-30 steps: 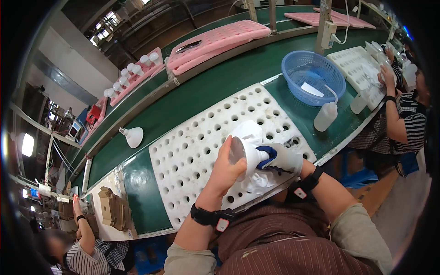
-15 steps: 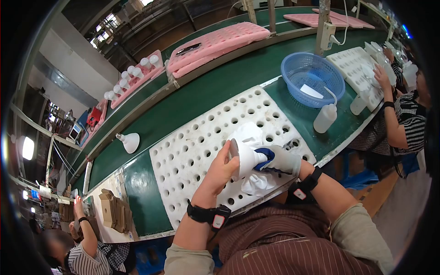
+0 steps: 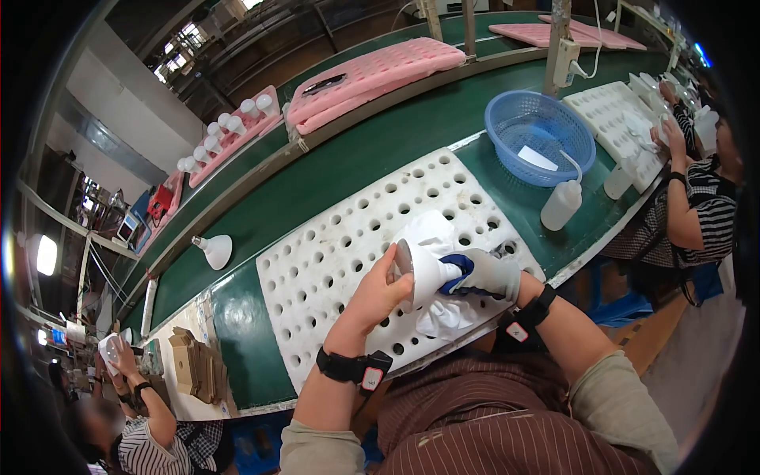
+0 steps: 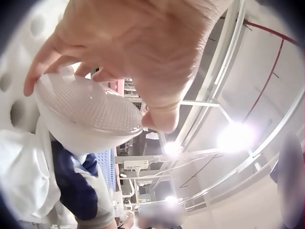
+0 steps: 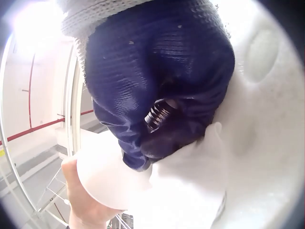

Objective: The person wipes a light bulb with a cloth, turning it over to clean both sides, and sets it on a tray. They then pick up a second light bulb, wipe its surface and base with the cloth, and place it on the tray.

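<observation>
A white reflector light bulb (image 3: 427, 277) is held between both hands. My bare left hand (image 3: 380, 294) grips it around the wide rim, thumb and fingers on opposite sides of its textured clear lens (image 4: 90, 105) in the left wrist view. The right hand (image 3: 488, 277), in a grey glove with a dark blue coated palm, curls round the narrow end; the metal screw base (image 5: 159, 114) shows between its fingers. A crumpled white cloth (image 3: 447, 318) lies beside and under the bulb, against the gloved hand. Below is a white foam board (image 3: 305, 273) with rows of holes.
Another bulb (image 3: 215, 252) lies on the green belt (image 3: 261, 214). Right of the board stand a blue basket (image 3: 495, 142) and a white squeeze bottle (image 3: 560, 206). Cardboard pieces (image 3: 196, 364) sit left. Pink foam trays (image 3: 372, 75) line the back. People work at both sides.
The loose bulb on the belt has moved left and slightly nearer. My left forearm has shifted slightly left; both hands keep their hold on the bulb. The person at left now holds a white lamp.
</observation>
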